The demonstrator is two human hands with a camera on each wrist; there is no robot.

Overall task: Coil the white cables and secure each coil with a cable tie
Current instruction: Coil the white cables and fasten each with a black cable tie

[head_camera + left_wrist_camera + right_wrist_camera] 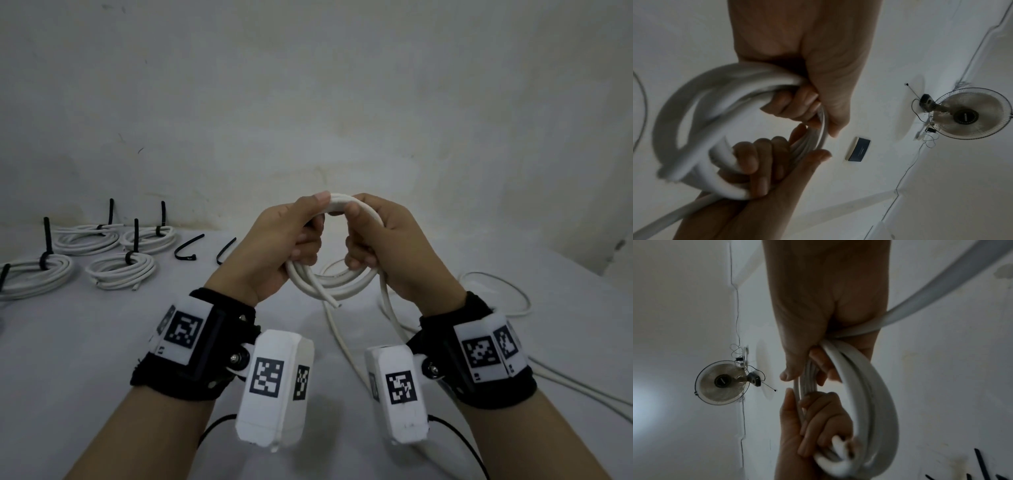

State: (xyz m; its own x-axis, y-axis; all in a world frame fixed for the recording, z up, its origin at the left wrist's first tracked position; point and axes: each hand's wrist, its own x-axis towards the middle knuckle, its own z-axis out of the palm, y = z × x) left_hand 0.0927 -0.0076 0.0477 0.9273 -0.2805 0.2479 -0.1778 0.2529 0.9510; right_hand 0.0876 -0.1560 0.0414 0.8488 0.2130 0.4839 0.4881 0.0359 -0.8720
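Both hands hold a half-wound coil of thick white round cable (337, 277) up above the white-covered table (102, 342), which lets the loops hang free and stack evenly. The left hand (274, 246) has its grip clenched round the coil's left side and top, thumb pressed over the strands to keep them together; the right hand (383, 240) grips the coil's right side, seemingly feeding the loose tail (346, 346) trailing below the coil. Left of the coil lie four tied coils (120, 269) and two spare black cable ties (186, 246), probably kept close for fastening.
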